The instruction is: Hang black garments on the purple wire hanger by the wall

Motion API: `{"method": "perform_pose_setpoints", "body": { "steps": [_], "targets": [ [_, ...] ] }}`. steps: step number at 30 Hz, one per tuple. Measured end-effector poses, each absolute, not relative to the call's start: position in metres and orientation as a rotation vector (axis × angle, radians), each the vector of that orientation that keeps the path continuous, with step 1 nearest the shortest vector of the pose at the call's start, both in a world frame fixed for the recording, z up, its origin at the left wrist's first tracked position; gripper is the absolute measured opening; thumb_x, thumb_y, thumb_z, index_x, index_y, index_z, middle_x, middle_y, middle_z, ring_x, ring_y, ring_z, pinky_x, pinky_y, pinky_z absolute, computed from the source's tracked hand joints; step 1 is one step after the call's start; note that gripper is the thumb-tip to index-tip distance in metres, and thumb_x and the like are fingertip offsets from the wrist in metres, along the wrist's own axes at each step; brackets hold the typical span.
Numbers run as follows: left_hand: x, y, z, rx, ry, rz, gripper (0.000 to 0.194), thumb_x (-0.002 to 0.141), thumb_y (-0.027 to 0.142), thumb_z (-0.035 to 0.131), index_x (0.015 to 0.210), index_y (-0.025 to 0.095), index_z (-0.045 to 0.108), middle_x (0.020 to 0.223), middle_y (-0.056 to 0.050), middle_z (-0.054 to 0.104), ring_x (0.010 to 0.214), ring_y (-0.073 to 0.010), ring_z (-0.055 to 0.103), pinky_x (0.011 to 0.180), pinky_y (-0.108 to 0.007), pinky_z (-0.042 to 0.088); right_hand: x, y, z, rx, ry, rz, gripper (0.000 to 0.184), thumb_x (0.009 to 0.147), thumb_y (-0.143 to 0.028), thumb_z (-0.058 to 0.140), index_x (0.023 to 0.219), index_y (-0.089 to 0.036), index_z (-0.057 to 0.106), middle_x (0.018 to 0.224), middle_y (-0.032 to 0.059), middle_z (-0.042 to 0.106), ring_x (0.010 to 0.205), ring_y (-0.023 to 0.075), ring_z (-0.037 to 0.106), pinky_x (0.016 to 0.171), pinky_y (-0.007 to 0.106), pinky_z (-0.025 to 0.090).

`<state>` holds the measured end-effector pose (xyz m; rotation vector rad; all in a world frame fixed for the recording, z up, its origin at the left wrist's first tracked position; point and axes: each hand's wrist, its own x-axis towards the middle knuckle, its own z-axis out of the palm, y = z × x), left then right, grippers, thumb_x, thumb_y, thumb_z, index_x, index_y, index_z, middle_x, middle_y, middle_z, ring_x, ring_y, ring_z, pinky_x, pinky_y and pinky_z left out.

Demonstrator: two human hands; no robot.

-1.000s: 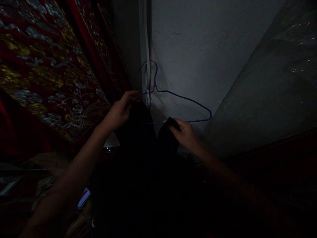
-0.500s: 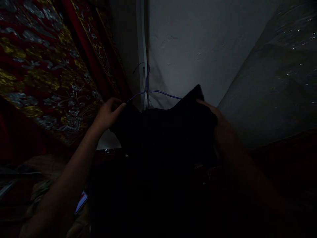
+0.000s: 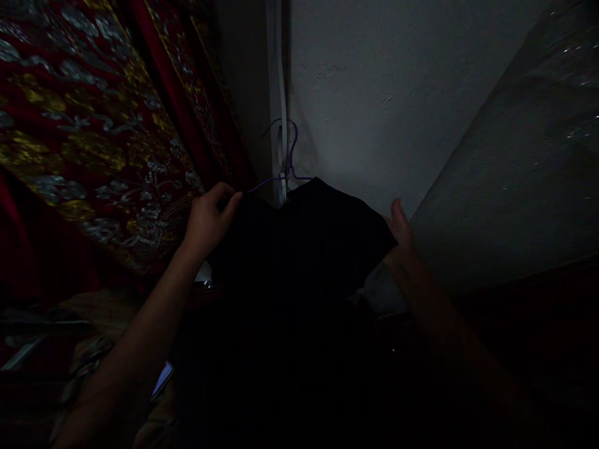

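A black short-sleeved shirt (image 3: 304, 249) hangs spread in front of me on a purple wire hanger (image 3: 291, 163), whose hook shows above the neckline. My left hand (image 3: 210, 218) is closed in a pinch at the left shoulder, where the hanger's arm meets the cloth. At the right sleeve's edge, my right hand (image 3: 400, 231) is open with its thumb raised away from the cloth. Its other fingers are partly hidden behind the sleeve. Darkness hides the shirt's folds and lower part.
Red cloth (image 3: 93, 125) with gold and silver embroidery hangs at the left. Behind the hanger, a pale vertical strip (image 3: 281, 75) runs down the grey wall (image 3: 365, 112). Clear plastic sheeting (image 3: 528, 162) covers the right side. A lit, phone-like screen (image 3: 162, 379) shows at lower left.
The right shoulder of the shirt has come down from a raised peak and now lies over the hanger. My right hand has let go of it and moved lower, thumb out. My left hand keeps its pinch.
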<state>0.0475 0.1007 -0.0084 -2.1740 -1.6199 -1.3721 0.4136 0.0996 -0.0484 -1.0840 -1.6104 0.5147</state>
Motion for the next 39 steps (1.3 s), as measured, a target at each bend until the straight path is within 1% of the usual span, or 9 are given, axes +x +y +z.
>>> {"method": "perform_pose_setpoints", "body": {
  "steps": [4, 9, 17, 20, 23, 26, 29, 34, 39],
  "targets": [
    [0.069, 0.098, 0.005, -2.218, -1.499, -1.403, 0.043, 0.103, 0.049, 0.041, 0.101, 0.020, 0.074, 0.097, -0.004, 0.075, 0.094, -0.0225, 0.070, 0.087, -0.031, 0.050, 0.421, 0.087, -0.037, -1.107, -1.650, 0.738, 0.052, 0.085, -0.073, 0.060, 0.088, -0.022, 0.075, 0.076, 0.0050, 0.072, 0.072, 0.0236, 0.067, 0.062, 0.034, 0.052],
    [0.090, 0.081, 0.023, -2.310, -1.128, -1.585, 0.043, 0.103, 0.046, 0.043, 0.132, 0.021, 0.063, 0.133, -0.007, 0.066, 0.125, -0.0241, 0.058, 0.108, -0.037, 0.043, 0.417, 0.070, -0.028, -1.058, -1.423, 0.666, 0.037, 0.081, -0.060, 0.070, 0.085, -0.023, 0.074, 0.075, 0.0045, 0.071, 0.066, 0.0219, 0.064, 0.057, 0.033, 0.050],
    [0.094, 0.034, 0.022, -2.902, -1.650, -2.142, 0.043, 0.097, 0.049, 0.049, 0.119, 0.017, 0.067, 0.115, -0.013, 0.072, 0.108, -0.0263, 0.068, 0.091, -0.039, 0.056, 0.373, -0.004, -0.046, -0.939, -1.854, 0.686, 0.032, 0.095, -0.053, 0.056, 0.101, -0.029, 0.075, 0.085, 0.0052, 0.073, 0.080, 0.0261, 0.068, 0.069, 0.038, 0.056],
    [0.085, 0.015, 0.012, -2.958, -2.001, -2.294, 0.032, 0.092, 0.041, 0.057, 0.114, 0.020, 0.066, 0.088, -0.008, 0.070, 0.082, -0.0209, 0.070, 0.075, -0.034, 0.058, 0.353, -0.019, -0.048, -0.619, -2.291, 0.951, 0.033, 0.100, -0.047, 0.052, 0.117, -0.026, 0.072, 0.102, 0.0058, 0.074, 0.091, 0.0224, 0.070, 0.081, 0.036, 0.056],
    [0.057, -0.004, 0.005, -3.257, -2.385, -1.606, 0.035, 0.088, 0.045, 0.063, 0.114, 0.022, 0.066, 0.057, 0.003, 0.051, 0.048, -0.0140, 0.053, 0.048, -0.026, 0.047, 0.346, -0.001, -0.056, -0.624, -2.283, 0.950, 0.030, 0.101, -0.041, 0.053, 0.121, -0.026, 0.069, 0.115, 0.0070, 0.071, 0.102, 0.0204, 0.069, 0.088, 0.035, 0.056],
    [0.024, -0.016, 0.004, -3.380, -2.351, -0.749, 0.034, 0.090, 0.054, 0.060, 0.103, 0.025, 0.072, 0.055, 0.003, 0.050, 0.044, -0.0116, 0.044, 0.040, -0.023, 0.036, 0.343, 0.031, -0.071, -0.778, -2.076, 0.659, 0.040, 0.097, -0.038, 0.059, 0.136, -0.029, 0.059, 0.137, 0.0096, 0.061, 0.124, 0.0239, 0.060, 0.104, 0.043, 0.051],
    [0.007, -0.017, 0.007, -3.233, -2.192, -0.692, 0.033, 0.089, 0.056, 0.060, 0.088, 0.027, 0.075, 0.067, 0.000, 0.063, 0.054, -0.0133, 0.053, 0.044, -0.022, 0.040, 0.339, 0.054, -0.086, -0.825, -2.033, 0.517, 0.056, 0.091, -0.043, 0.067, 0.144, -0.031, 0.053, 0.152, 0.0098, 0.049, 0.144, 0.0281, 0.043, 0.118, 0.051, 0.037],
    [0.018, 0.012, 0.011, -2.872, -1.995, -1.253, 0.033, 0.086, 0.054, 0.064, 0.085, 0.022, 0.072, 0.075, -0.002, 0.070, 0.067, -0.0186, 0.063, 0.060, -0.028, 0.051, 0.337, 0.067, -0.094, -0.918, -1.949, 1.019, 0.042, 0.090, -0.061, 0.060, 0.082, -0.021, 0.071, 0.079, 0.0032, 0.072, 0.080, 0.0227, 0.070, 0.074, 0.035, 0.058],
    [0.037, 0.040, 0.007, -2.188, -1.550, -1.747, 0.038, 0.087, 0.043, 0.069, 0.118, 0.022, 0.064, 0.113, -0.008, 0.070, 0.102, -0.0239, 0.067, 0.092, -0.038, 0.054, 0.348, 0.107, -0.058, -0.961, -1.306, 0.885, 0.054, 0.064, -0.069, 0.079, 0.089, -0.022, 0.072, 0.082, 0.0038, 0.075, 0.078, 0.0240, 0.071, 0.072, 0.035, 0.057]
  ]
}}
